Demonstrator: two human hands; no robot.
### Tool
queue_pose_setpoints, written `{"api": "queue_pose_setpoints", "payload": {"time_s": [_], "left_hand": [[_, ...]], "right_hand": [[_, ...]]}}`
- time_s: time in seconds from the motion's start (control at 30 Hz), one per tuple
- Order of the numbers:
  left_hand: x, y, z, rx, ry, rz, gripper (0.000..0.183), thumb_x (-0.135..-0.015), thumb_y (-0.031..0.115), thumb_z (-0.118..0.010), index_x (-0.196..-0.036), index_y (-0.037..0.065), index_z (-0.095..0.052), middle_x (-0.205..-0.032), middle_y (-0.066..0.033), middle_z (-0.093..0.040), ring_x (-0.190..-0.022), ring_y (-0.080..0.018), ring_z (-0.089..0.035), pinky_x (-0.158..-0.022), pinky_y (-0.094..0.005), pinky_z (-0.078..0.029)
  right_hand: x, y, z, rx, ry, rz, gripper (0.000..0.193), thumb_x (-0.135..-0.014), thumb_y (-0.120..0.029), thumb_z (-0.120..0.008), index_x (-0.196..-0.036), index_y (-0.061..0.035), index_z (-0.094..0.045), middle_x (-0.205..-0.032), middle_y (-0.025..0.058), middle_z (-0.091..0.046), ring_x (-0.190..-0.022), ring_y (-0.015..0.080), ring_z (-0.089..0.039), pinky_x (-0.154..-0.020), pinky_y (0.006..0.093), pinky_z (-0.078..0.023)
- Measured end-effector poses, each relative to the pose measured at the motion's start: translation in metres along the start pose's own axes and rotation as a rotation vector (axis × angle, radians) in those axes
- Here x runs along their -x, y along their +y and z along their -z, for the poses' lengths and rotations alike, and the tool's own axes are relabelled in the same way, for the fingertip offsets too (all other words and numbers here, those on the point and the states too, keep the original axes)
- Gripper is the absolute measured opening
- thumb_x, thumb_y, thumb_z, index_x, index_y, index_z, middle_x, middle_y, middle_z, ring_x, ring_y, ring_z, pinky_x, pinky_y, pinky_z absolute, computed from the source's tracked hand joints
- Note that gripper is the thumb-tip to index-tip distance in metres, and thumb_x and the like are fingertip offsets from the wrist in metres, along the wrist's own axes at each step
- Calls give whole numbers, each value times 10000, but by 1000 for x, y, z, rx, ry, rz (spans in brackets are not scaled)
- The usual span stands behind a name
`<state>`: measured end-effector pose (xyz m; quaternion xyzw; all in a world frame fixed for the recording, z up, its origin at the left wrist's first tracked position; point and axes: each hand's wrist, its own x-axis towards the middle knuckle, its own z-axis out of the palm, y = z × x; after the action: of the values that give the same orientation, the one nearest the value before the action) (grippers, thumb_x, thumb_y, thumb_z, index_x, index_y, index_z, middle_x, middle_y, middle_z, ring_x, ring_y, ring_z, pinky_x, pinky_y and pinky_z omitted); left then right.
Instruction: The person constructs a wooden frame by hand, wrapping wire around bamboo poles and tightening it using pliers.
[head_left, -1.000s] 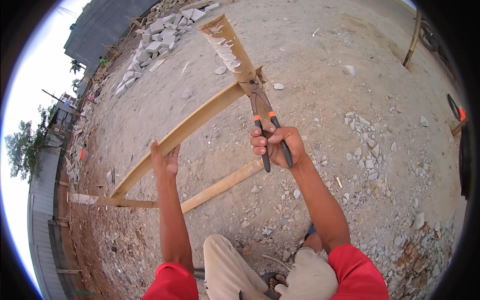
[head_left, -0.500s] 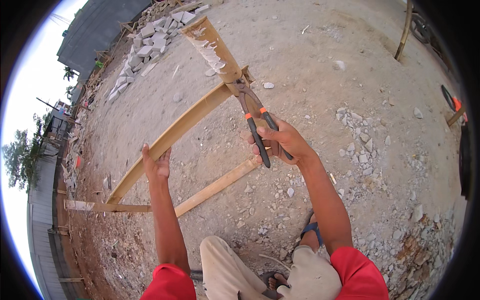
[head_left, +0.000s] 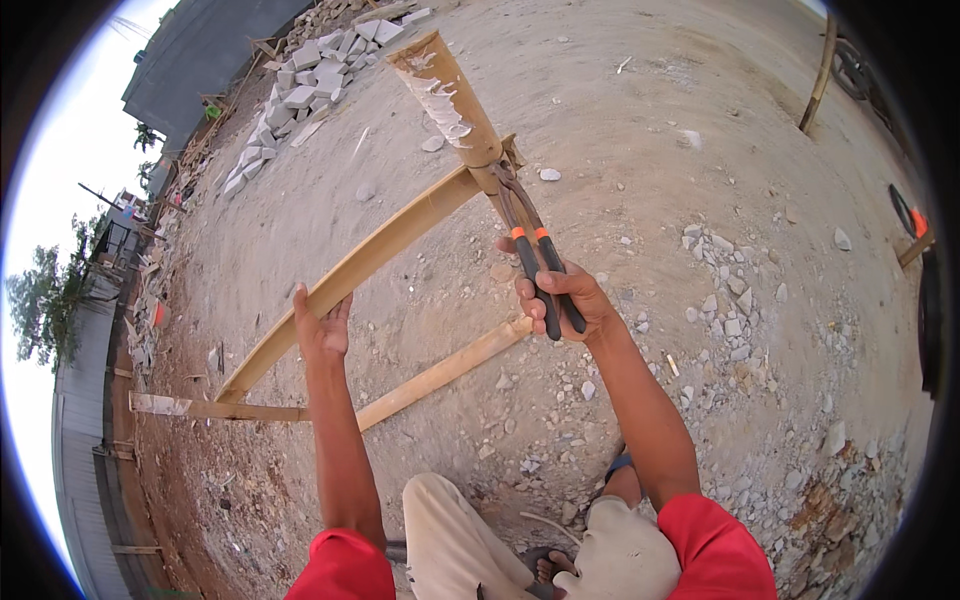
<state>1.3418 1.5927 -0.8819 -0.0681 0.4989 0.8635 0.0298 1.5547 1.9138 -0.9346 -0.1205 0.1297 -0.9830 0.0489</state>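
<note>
A frame of split bamboo spans the space before me. My left hand grips its long curved bamboo strip, thumb on one side and fingers on the other. At the strip's far end, a broad bamboo piece with peeling white patches crosses it. My right hand is closed around the black handles of pincers with orange bands. Their metal jaws are at the joint below the broad piece; what they bite on is too small to tell. A lower bamboo strip and a left crosspiece complete the visible frame.
Pale broken blocks lie heaped at the far left. Loose stones are scattered over the ground to the right. A wooden pole stands at the upper right. A grey corrugated fence runs along the left.
The pincers' handles have come closer together in my right hand. The frame and both hands have shifted slightly right in view. My left hand keeps its hold on the bamboo strip.
</note>
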Motion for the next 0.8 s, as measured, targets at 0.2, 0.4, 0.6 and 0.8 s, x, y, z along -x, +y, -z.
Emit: {"api": "queue_pose_setpoints", "payload": {"time_s": [0.2,0.4,0.6,0.8], "left_hand": [[4,-1,-1,30,2,-4,605,-899,311,-679,-1300,1,-347,-1234,-202,-456,-1188,-372,-508,-1012,-516,-494],[8,-5,-12,15,42,-22,573,-898,326,-664,-1264,-23,-395,-1233,-212,-495,-1177,-365,-530,-1023,-511,-478],[5,-6,-8,19,50,-21,543,-903,311,-664,-1254,-4,-395,-1197,-199,-503,-1145,-365,-547,-998,-516,-503],[2,-2,-4,1,14,-10,537,-901,293,-668,-1258,7,-386,-1187,-188,-499,-1134,-362,-556,-976,-517,-526]], "right_hand": [[11,-36,-24,1033,460,-48,728,-745,-156,-752,-1331,0,-350,-948,183,-626,-681,248,-665,-562,416,-566],[12,-16,-10,2117,916,104,653,-765,-173,-686,-1305,4,-366,-1135,264,-529,-1002,404,-612,-834,504,-499],[-6,-2,12,2072,977,59,542,-796,-112,-631,-1261,10,-380,-1145,265,-540,-1011,422,-612,-808,514,-507],[-6,-17,43,2043,890,145,483,-789,-94,-624,-1208,-8,-399,-1095,262,-565,-988,446,-606,-819,513,-499]]}}
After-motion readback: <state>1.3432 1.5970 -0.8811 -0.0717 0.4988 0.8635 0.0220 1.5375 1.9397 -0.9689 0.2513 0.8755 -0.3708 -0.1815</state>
